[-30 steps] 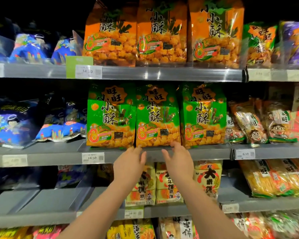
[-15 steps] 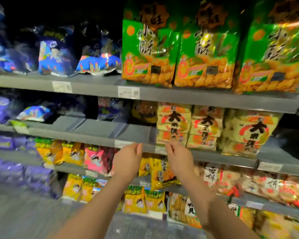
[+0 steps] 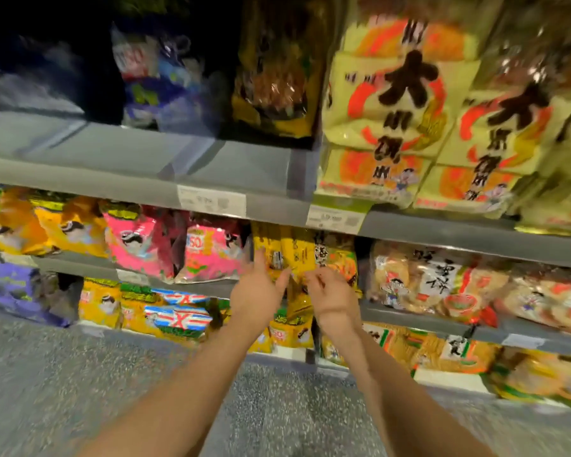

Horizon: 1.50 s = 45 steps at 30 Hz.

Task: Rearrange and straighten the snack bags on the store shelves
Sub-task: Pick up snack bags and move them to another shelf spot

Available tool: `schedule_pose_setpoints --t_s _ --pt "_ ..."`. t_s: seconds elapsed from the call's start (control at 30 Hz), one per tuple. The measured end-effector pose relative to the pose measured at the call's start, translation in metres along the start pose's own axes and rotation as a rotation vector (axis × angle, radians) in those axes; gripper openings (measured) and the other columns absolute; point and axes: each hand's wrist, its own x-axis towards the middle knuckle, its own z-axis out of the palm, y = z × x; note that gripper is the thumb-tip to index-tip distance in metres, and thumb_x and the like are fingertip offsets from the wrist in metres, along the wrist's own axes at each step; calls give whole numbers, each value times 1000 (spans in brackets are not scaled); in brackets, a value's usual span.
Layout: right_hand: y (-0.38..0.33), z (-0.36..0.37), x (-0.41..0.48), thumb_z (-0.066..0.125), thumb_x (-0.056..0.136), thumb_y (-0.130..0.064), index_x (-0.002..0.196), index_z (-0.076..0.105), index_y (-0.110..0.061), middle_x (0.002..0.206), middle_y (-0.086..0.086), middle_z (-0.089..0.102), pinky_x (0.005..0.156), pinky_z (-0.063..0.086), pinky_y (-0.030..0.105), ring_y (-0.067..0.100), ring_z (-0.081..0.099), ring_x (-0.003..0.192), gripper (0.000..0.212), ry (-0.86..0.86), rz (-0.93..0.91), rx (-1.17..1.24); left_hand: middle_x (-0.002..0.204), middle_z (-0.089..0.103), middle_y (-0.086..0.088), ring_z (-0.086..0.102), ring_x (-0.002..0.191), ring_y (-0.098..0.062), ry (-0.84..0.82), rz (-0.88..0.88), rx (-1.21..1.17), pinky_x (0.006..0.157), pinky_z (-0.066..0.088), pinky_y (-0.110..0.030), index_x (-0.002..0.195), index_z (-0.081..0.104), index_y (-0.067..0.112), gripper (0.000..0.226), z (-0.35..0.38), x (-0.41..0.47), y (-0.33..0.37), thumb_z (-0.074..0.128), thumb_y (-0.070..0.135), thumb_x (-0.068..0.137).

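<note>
Here, both arms reach up from the bottom of the frame to the middle shelf (image 3: pixel 419 315), just below centre. A yellow bag (image 3: pixel 298 255) stands there between the two hands, and its lower part leans out past the shelf's front edge. The left hand (image 3: pixel 257 293) is spread wide, fingers fairly straight and thumb out, lying against the bag's left side. The right hand (image 3: pixel 333 295) has its fingers curled at the bag's right edge; the blur hides whether it actually pinches the wrapper, so I cannot tell.

Left of the yellow bag, on the same shelf, sit pink bags (image 3: pixel 145 247), and further left orange bags (image 3: pixel 30 225). To the right lie clear packs of rice crackers (image 3: pixel 442 282). On the shelf above, at the upper right of the frame, big pale yellow bags (image 3: pixel 393 110) with dark characters stand side by side; a white price tag (image 3: pixel 211 201) is fixed to that shelf's front rail. Purple bags (image 3: pixel 7 285) show at the lower left, above the speckled grey floor (image 3: pixel 80 390).
</note>
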Motion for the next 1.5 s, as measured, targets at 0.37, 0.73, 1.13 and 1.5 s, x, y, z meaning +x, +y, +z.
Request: schedule_pose_setpoints --t_s 0.37,0.73,1.13,1.5 --pt "47 34 30 36 94 -54 143 30 -16 146 7 38 102 36 35 24 38 132 62 -4 112 110 136 47 -18 47 122 -36 -203 -240 -414 98 38 -41 147 -5 15 102 98 58 -7 67 41 80" --pt "78 35 54 42 96 -40 135 41 -9 134 13 47 91 40 33 30 50 117 50 108 263 179 111 66 6 62 103 -14 -23 -112 -886 96 46 -41 114 49 32 48 76 23 -50 69 38 70" --pt "80 98 116 57 91 -25 138 36 -8 119 4 54 93 32 18 23 50 119 54 -20 319 483 102 64 24 60 96 3 167 -12 -775 89 46 -24 111 48 36 44 53 20 -99 69 30 72" --pt "79 107 151 73 68 -57 124 45 5 124 17 54 96 45 40 32 52 117 89 74 311 375 98 41 33 43 74 37 294 24 -800 66 33 9 118 27 34 55 58 17 -110 61 5 86"
